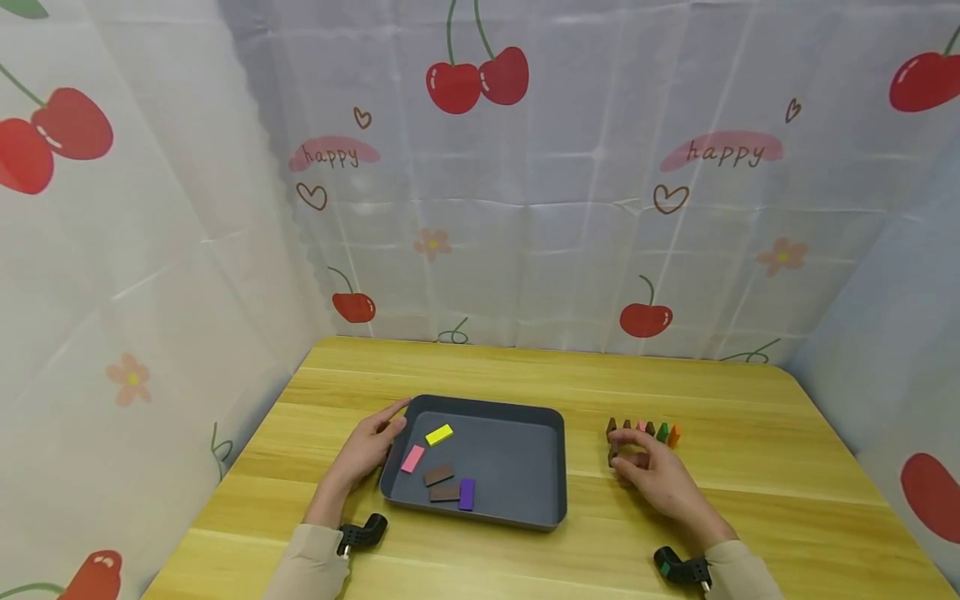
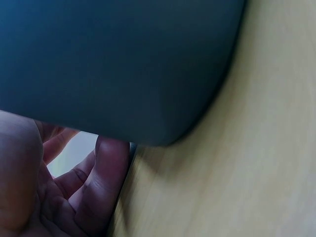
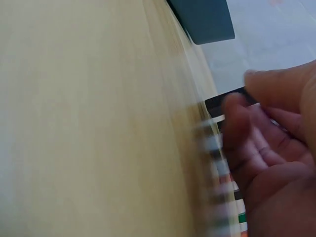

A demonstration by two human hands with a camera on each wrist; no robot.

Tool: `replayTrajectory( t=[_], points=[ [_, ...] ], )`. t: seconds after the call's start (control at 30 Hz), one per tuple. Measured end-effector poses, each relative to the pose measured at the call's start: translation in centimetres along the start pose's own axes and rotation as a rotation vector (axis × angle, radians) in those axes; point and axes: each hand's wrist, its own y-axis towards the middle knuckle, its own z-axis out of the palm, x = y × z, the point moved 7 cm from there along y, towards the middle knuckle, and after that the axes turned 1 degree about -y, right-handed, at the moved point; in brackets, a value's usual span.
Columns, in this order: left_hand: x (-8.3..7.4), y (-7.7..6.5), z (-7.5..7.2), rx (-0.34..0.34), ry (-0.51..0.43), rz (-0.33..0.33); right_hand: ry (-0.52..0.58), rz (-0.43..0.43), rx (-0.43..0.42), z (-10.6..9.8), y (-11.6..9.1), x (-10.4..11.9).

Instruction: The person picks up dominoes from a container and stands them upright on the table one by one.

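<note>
Head view: small, flat, rectangular dark brown block (image 1: 612, 453) pinched between thumb and forefinger of the right hand (image 1: 662, 479), right of the tray. Looks near-black in the right wrist view, partly hidden by fingers.

Gray tray (image 1: 510, 454), shallow, rounded corners, sits on the wooden table (image 1: 757, 467). Left hand (image 1: 363, 446) grasps its left side, thumb at the rim, fingers along the outside. Five blocks lie flat in the tray's left part: yellow block (image 1: 439, 434) farthest back, pink block (image 1: 412, 458) by the left wall, two brown ones, purple block (image 1: 467, 494) touching the nearer brown.

Upright row (image 1: 651, 429) just beyond the right hand, left to right: two brown, pink, brown, green, orange. Blurred in right wrist view.
</note>
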Motion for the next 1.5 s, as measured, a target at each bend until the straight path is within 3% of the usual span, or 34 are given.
replayTrajectory(
  t=[0.4,0.6,0.8,1.2,1.5],
  points=[
    [-0.2,-0.2,-0.1,0.019,-0.039,0.004,-0.083,-0.02,-0.119,-0.7,-0.1,1.2],
    [-0.2,-0.2,0.0,0.015,-0.043,0.006,-0.105,-0.104,-0.153,-0.6,0.1,2.8],
    [-0.2,-0.3,-0.1,0.005,-0.047,0.002,-0.036,-0.2,-0.084,0.8,1.0,5.3],
    [0.0,0.2,0.0,-0.016,-0.008,0.013,-0.04,-0.219,0.028,3.5,3.0,8.7],
    [0.0,0.0,0.0,0.004,-0.034,0.009,-0.054,-0.283,0.118,5.8,4.1,11.3]
  ],
)
